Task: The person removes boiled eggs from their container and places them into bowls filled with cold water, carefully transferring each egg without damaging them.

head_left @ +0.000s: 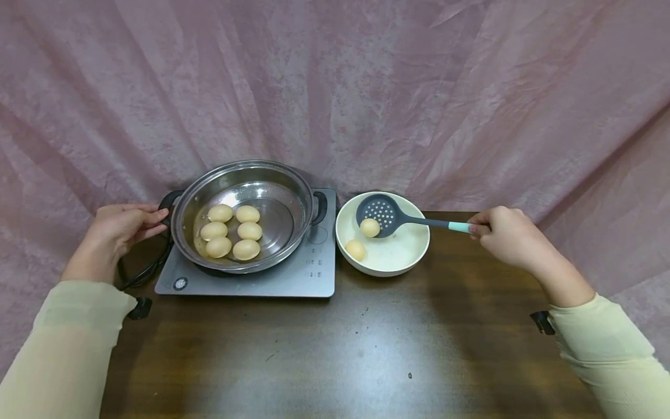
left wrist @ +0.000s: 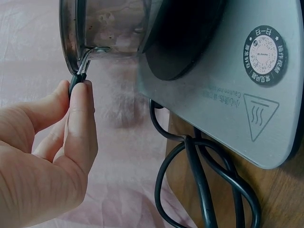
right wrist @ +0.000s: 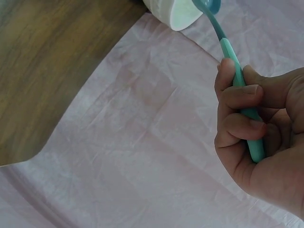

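Gripping skimmer (head_left: pixel 389 216) (egg (head_left: pixel 370 227) touching), right hand (head_left: pixel 509 240), left hand (head_left: pixel 116 230) pinching pot handle (head_left: pixel 170 199)

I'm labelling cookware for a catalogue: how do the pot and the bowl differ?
The pot is shiny metal, the bowl white. The pot has two black handles; the bowl shows none. The pot sits on the cooktop, the bowl on the table. Both are round and open-topped.

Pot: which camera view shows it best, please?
Head view: the pot from above, whole rim and six eggs inside. Left wrist view: only part of it, one handle pinched by the left hand. Right wrist view: none of it.
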A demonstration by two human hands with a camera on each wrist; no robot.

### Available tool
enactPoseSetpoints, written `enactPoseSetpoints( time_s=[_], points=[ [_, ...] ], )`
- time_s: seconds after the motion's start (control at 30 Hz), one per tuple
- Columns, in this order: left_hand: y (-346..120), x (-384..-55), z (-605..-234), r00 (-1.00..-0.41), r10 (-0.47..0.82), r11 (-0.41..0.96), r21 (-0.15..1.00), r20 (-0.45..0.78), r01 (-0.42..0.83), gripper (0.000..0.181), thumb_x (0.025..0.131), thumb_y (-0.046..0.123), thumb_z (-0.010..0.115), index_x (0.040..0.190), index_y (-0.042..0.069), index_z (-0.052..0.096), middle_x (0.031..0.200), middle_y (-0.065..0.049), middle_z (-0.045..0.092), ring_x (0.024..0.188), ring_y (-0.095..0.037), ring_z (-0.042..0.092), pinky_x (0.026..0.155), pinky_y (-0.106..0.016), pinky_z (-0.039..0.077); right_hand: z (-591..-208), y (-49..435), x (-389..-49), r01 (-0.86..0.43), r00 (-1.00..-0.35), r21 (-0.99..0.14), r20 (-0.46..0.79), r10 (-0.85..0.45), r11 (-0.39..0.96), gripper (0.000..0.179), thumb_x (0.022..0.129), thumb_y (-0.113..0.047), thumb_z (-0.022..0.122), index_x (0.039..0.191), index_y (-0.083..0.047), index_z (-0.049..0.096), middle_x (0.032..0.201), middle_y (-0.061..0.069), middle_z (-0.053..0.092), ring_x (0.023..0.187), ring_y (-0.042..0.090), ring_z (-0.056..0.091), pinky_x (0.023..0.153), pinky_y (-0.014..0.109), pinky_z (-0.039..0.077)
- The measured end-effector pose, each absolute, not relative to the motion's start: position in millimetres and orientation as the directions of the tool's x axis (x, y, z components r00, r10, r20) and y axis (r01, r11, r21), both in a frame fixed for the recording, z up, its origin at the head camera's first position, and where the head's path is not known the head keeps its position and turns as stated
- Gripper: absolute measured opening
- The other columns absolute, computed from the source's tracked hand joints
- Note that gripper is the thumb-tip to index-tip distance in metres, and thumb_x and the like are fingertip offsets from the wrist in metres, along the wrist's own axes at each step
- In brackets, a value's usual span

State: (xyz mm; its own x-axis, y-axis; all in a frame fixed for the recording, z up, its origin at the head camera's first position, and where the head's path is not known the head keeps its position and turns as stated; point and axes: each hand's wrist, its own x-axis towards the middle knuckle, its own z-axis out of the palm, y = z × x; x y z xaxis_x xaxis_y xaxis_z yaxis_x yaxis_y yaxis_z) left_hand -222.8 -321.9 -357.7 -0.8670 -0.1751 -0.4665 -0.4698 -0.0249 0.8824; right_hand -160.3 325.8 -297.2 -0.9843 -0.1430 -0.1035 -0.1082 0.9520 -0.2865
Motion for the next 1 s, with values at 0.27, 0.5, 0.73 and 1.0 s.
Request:
enactPoseSetpoints(
  time_s=[0.27, 0.5, 0.73, 1.0],
  points=[
    [-323.9, -222.5, -358.5, -0.876, -0.150, -0.053, 0.888, -0.458, -0.456, 0.019, 0.077, 0.003, 0.075, 0.077, 0.022, 0.072, 0.076, 0.009, 0.068, 0.077, -0.004, 0.069, 0.078, -0.025, 0.060, -296.6, 323.1, -156.6, -0.127, -0.985, -0.259, -0.080, -0.153, 0.957, 0.017, 0.094, -0.019, 0.054, 0.087, -0.011, 0.068, 0.071, 0.000, 0.058, 0.056, 0.015, 0.044, 0.049, 0.025, 0.033],
    [-323.5, -222.3, -357.3, -0.875, -0.149, -0.051, 0.887, -0.461, -0.459, 0.019, 0.078, 0.003, 0.075, 0.077, 0.022, 0.071, 0.076, 0.008, 0.068, 0.077, -0.004, 0.069, 0.078, -0.024, 0.060, -294.8, 322.5, -154.5, -0.129, -0.987, -0.251, -0.059, -0.148, 0.959, 0.015, 0.093, -0.018, 0.055, 0.087, -0.011, 0.068, 0.068, 0.000, 0.056, 0.056, 0.016, 0.043, 0.048, 0.025, 0.033],
    [-325.2, -222.8, -357.0, -0.867, -0.146, -0.041, 0.878, -0.477, -0.477, 0.020, 0.078, 0.004, 0.075, 0.078, 0.023, 0.071, 0.076, 0.009, 0.068, 0.078, -0.004, 0.069, 0.079, -0.025, 0.060, -292.2, 321.5, -152.9, -0.138, -0.986, -0.253, -0.053, -0.156, 0.958, 0.015, 0.093, -0.017, 0.056, 0.088, -0.011, 0.069, 0.070, 0.000, 0.058, 0.057, 0.016, 0.044, 0.050, 0.025, 0.033],
    [-325.1, -223.7, -353.4, -0.865, -0.142, -0.018, 0.875, -0.481, -0.483, 0.018, 0.077, 0.007, 0.077, 0.079, 0.024, 0.071, 0.077, 0.011, 0.067, 0.078, -0.004, 0.069, 0.081, -0.025, 0.060, -289.5, 320.1, -151.6, -0.103, -0.989, -0.267, -0.074, -0.127, 0.958, 0.015, 0.093, -0.016, 0.055, 0.090, -0.011, 0.069, 0.073, 0.002, 0.060, 0.058, 0.017, 0.045, 0.049, 0.026, 0.034]
  ],
)
